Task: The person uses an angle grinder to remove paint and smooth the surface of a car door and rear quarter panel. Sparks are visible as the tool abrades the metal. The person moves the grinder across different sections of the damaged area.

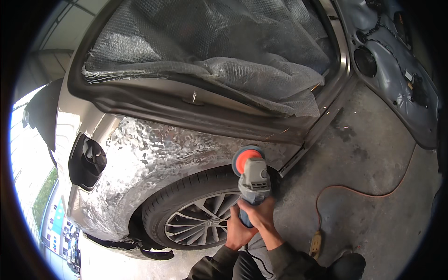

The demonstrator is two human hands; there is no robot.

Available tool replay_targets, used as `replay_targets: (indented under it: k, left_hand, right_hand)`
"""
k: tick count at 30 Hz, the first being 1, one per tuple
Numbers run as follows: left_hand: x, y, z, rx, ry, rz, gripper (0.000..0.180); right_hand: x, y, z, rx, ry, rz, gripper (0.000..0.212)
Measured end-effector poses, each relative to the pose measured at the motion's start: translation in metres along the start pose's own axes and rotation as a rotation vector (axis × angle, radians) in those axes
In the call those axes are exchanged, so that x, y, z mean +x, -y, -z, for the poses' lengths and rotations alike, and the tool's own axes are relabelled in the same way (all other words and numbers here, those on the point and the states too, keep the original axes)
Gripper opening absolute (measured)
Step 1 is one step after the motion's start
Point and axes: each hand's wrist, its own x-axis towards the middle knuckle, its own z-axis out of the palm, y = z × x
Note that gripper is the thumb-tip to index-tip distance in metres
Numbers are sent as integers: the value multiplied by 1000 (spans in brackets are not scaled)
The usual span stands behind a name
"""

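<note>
Both my hands are wrapped around the body of an angle grinder (255, 181). My left hand (237, 232) grips it lower down, near the cord end, and my right hand (261, 215) closes over it from the right. The grinder's orange-red round disc (246, 159) with a dark rim lies at the edge of the wheel arch. Beneath it is the car's rear fender (154, 147), with paint ground off to mottled bare metal. Small sparks fly from there toward the upper right. Whether the disc touches the metal across its whole face is hidden.
Below the arch is the car wheel (205, 221). Bubble wrap (261, 79) covers the door opening. An opened door (392, 70) stands at the right. An orange cord (359, 189) runs over the concrete floor to a yellow socket block (316, 245). The fuel filler opening (87, 161) is at left.
</note>
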Motion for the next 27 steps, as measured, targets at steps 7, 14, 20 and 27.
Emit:
replay_targets:
  k: [7,14,20,27]
  left_hand:
    - [5,-16,9,-26,-48,8,78]
    - [5,-14,8,-54,-39,-39,79]
    - [3,-17,3,-74,78,82,88]
    - [-4,1,41,-524,-195,15,81]
  right_hand:
    - [4,12,-8,-85,74,13,49]
    - [4,11,-10,-115,-23,89,38]
    - [5,10,3,-139,-65,27,36]
    - [-22,66,-67,-287,237,154,61]
